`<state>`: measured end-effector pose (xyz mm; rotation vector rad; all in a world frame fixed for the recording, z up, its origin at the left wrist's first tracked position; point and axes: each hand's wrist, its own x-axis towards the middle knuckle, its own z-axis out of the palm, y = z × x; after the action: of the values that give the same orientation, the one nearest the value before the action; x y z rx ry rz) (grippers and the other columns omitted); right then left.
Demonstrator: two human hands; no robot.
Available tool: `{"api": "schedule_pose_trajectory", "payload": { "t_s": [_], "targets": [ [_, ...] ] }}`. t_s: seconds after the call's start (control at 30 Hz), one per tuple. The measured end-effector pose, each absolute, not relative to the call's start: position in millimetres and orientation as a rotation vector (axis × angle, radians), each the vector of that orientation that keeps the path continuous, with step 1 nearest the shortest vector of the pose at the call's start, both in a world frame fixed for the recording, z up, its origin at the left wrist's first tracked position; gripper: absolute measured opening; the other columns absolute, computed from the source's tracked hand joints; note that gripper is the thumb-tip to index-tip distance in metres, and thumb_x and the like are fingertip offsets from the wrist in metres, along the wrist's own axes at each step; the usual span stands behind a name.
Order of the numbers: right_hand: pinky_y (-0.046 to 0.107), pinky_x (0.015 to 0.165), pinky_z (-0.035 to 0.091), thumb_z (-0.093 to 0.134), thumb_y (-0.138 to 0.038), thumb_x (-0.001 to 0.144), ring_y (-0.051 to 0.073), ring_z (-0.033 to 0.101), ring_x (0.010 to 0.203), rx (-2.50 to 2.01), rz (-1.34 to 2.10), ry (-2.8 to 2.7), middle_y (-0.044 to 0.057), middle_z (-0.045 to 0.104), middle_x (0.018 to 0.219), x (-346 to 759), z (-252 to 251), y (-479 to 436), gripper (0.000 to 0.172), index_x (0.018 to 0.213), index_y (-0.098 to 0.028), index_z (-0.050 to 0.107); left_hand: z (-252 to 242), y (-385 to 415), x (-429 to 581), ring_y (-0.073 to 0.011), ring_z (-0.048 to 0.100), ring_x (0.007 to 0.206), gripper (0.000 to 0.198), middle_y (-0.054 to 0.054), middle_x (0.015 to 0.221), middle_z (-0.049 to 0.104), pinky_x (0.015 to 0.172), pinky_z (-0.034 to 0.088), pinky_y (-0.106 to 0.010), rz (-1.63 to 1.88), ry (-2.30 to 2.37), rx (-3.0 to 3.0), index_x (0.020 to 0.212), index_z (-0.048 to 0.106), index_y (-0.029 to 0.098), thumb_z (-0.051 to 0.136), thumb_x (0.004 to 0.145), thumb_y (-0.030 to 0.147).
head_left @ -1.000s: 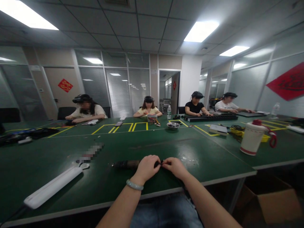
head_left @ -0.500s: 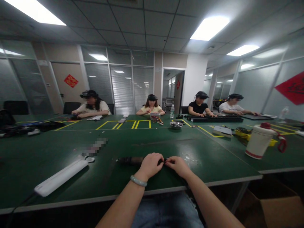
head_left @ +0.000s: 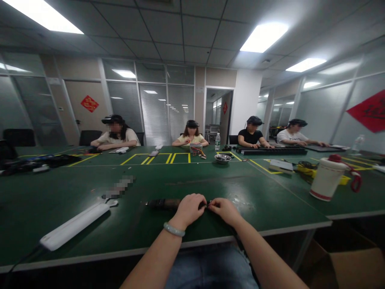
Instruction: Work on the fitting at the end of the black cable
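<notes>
A dark cylindrical tool [head_left: 165, 204], by its shape an electric screwdriver, lies on the green table with its thin tip pointing left. My left hand [head_left: 191, 208], wearing a pale bangle on the wrist, is closed over the tool's right end and hides that part. Just to the right, my right hand [head_left: 224, 210] pinches with thumb and fingertips at the same end. A small dark piece shows between the two hands, too small to name. The fingertips of both hands nearly meet.
Left of my hands lies a white power strip [head_left: 76, 224] with a cable. A white tumbler [head_left: 327, 178] with a red lid stands at the right. Farther back are a metal bowl [head_left: 223, 159], a water bottle [head_left: 217, 141] and a pale box [head_left: 281, 166]. Several people sit across the table.
The view has shifted slightly. Both hands keep nearly the same place and grip; the tool's tip lies a touch farther left.
</notes>
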<state>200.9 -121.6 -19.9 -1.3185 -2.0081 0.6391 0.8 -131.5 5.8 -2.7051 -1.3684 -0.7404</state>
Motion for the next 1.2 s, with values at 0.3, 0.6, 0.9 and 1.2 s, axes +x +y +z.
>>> {"api": "schedule_pose_trajectory", "payload": {
  "t_s": [0.3,0.6,0.9,1.2],
  "targets": [
    [0.024,0.062,0.039,0.064,-0.040,0.078,0.015,0.060,0.068,-1.418,0.560,-1.982,0.000,0.070,0.074,202.8,-23.6,-118.8,0.021,0.074,-0.020,0.069,4.5,-129.8,1.3,-0.0191,0.058,0.090,0.010,-0.002,0.093,0.065,0.082,0.042,-0.032,-0.728,-1.364,-2.696,0.093,0.063,0.023,0.057,0.086,0.027],
    [0.024,0.063,0.040,0.066,-0.042,0.077,0.016,0.061,0.072,-1.391,0.581,-1.987,0.001,0.071,0.078,203.7,-25.2,-118.2,0.022,0.076,-0.020,0.071,6.1,-131.2,2.5,-0.0195,0.058,0.091,0.011,-0.003,0.094,0.066,0.083,0.043,-0.032,-0.735,-1.361,-2.723,0.093,0.063,0.023,0.057,0.084,0.025],
    [0.024,0.062,0.039,0.065,-0.042,0.078,0.015,0.060,0.069,-1.395,0.590,-1.982,0.001,0.070,0.076,203.7,-25.8,-119.1,0.023,0.077,-0.020,0.070,6.7,-132.0,2.5,-0.0194,0.059,0.092,0.011,-0.002,0.095,0.067,0.084,0.043,-0.033,-0.751,-1.363,-2.718,0.092,0.063,0.023,0.057,0.084,0.024],
    [0.023,0.059,0.036,0.064,-0.040,0.079,0.014,0.059,0.067,-1.388,0.580,-1.977,0.001,0.069,0.074,204.6,-27.0,-118.8,0.022,0.078,-0.019,0.070,5.4,-130.8,3.5,-0.0185,0.059,0.091,0.011,-0.002,0.096,0.067,0.084,0.043,-0.031,-0.724,-1.354,-2.712,0.094,0.064,0.023,0.059,0.084,0.024]
  ]
}}
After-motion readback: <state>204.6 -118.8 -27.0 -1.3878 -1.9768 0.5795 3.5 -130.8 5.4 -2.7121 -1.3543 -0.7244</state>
